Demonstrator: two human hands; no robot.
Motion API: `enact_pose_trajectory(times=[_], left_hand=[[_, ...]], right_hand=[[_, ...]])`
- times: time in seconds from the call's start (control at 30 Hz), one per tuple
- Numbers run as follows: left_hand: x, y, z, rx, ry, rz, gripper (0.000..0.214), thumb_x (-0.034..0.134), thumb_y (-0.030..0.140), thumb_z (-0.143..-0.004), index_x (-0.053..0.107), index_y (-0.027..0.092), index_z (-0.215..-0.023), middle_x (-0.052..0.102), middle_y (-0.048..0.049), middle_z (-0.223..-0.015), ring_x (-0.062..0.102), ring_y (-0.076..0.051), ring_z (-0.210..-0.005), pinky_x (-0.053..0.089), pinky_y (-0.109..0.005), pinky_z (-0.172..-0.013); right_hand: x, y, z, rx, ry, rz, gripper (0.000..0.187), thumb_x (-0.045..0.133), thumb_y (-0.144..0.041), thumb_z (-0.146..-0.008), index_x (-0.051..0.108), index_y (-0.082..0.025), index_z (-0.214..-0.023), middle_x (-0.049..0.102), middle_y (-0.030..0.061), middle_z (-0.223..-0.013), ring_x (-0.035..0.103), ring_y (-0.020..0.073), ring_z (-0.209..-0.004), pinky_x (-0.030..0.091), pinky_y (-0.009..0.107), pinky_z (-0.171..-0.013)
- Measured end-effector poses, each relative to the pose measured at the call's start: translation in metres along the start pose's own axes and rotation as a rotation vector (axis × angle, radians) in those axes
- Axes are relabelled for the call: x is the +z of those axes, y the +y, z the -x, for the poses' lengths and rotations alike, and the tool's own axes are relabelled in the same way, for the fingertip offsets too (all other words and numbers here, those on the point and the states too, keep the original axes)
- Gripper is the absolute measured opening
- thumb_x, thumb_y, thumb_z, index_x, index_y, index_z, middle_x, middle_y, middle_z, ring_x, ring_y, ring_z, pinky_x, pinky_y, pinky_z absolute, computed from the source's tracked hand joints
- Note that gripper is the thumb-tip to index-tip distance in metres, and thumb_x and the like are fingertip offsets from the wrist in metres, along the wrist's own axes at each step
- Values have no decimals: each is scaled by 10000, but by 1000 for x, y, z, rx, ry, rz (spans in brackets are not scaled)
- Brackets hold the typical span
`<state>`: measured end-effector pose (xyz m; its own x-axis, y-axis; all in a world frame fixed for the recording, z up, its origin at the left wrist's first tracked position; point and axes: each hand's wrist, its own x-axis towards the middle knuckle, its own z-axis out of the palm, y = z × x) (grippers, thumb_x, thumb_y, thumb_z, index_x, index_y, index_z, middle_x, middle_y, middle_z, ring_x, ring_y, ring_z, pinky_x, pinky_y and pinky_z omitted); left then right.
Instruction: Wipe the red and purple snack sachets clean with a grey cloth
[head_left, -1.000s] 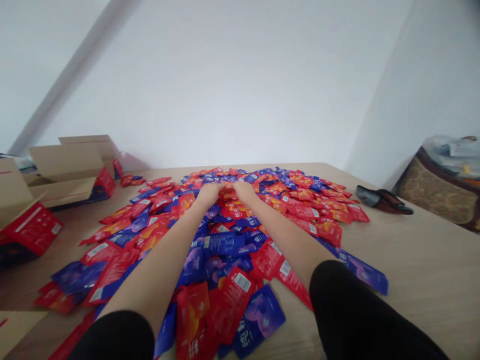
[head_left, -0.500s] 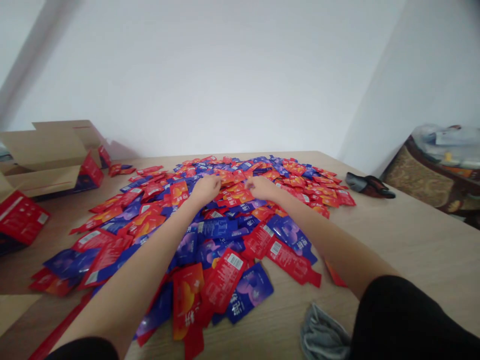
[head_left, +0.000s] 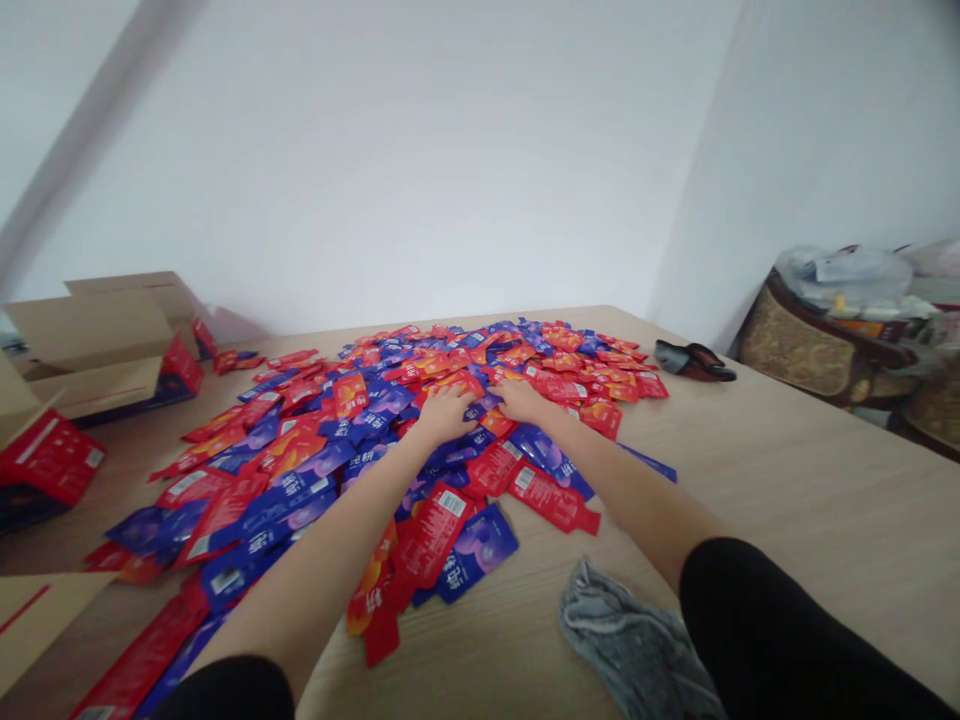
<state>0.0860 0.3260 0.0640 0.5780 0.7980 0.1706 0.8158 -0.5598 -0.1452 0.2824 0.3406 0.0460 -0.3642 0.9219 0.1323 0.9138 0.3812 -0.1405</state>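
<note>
A wide heap of red and blue foil packets (head_left: 352, 430) covers the wooden table (head_left: 787, 500). My left hand (head_left: 446, 412) lies palm down on the packets in the middle of the heap, fingers stretched forward. My right hand (head_left: 517, 398) rests just to its right, also flat on the packets with the fingers spread. Neither hand grips a packet that I can see. Both forearms reach out over the near part of the heap, black sleeves at the bottom edge.
Open cardboard boxes with red printed sides (head_left: 97, 345) stand at the left. A grey cloth (head_left: 630, 640) lies at the near edge. A dark small item (head_left: 694, 360) sits at the far right of the table. A patterned chair with bags (head_left: 825, 330) stands beyond.
Both hands have drawn back toward me across the heap and come closer together. The view has shifted, and the grey cloth at the near edge has come into sight.
</note>
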Motion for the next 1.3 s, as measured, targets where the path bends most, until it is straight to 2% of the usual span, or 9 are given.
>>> enact_pose_trajectory(times=[0.2,0.37,0.5,0.63,0.77,0.9,1.0,1.1,1.3], left_hand=[[0,5,-2,-20,36,-97,361,598,368,-942,574,162,-1238,590,-97,-1253,611,-229,-1075,531,-453,-902],[-32,4,10,-21,135,-135,207,531,214,-963,636,140,-1126,638,-120,-1142,618,-239,-1056,512,-416,-904],[-79,8,64,37,209,-133,274,422,113,-960,649,157,-1107,639,-126,-1113,591,-255,-1078,469,-384,-916],[-102,32,161,259,258,-118,259,397,170,-1000,645,194,-1070,653,-52,-975,592,-215,-905,465,-365,-789],[-71,79,255,474,160,-15,244,400,159,-1003,643,180,-1000,654,-37,-885,584,-186,-797,470,-349,-722],[-25,124,314,445,77,145,194,498,133,-955,642,147,-1085,676,-70,-993,611,-198,-920,504,-339,-841],[-12,134,331,338,48,231,298,520,147,-937,600,135,-1224,649,-115,-1158,586,-251,-1103,493,-395,-955],[-12,127,334,251,19,297,378,507,177,-928,563,160,-1301,586,-154,-1296,506,-304,-1267,457,-469,-1027],[-5,114,328,237,-44,409,467,458,269,-944,477,234,-1410,319,-91,-1586,210,-328,-1481,263,-556,-1166]], right_hand=[[-3,-6,1,-10,63,37,377,588,-356,-936,578,-179,-1269,587,95,-1307,584,236,-1154,480,476,-979],[-28,-23,19,-6,185,76,271,453,-251,-992,671,-121,-1087,689,145,-1113,637,229,-1059,487,396,-948],[-57,-46,73,-100,289,81,379,323,-191,-1009,649,-112,-1184,674,162,-1209,604,240,-1152,428,401,-1034],[-52,-80,174,-354,358,60,362,363,-166,-987,660,-170,-1194,683,96,-1236,601,200,-1175,450,387,-1055],[-7,-121,273,-533,408,14,400,391,-86,-937,682,-213,-1181,741,66,-1098,678,179,-1034,567,349,-919],[20,-137,323,-446,265,-79,413,474,-120,-894,685,-310,-1194,721,30,-1172,676,194,-1076,591,377,-910],[9,-123,329,-294,312,-86,420,528,-160,-891,643,-373,-1235,699,2,-1215,645,207,-1133,531,430,-1003],[-2,-105,329,-105,284,-14,382,567,-290,-895,618,-294,-1274,596,76,-1363,542,285,-1268,463,518,-1043],[27,-107,358,73,160,50,539,518,-366,-907,461,-206,-1419,431,151,-1496,451,329,-1315,434,554,-1018]])
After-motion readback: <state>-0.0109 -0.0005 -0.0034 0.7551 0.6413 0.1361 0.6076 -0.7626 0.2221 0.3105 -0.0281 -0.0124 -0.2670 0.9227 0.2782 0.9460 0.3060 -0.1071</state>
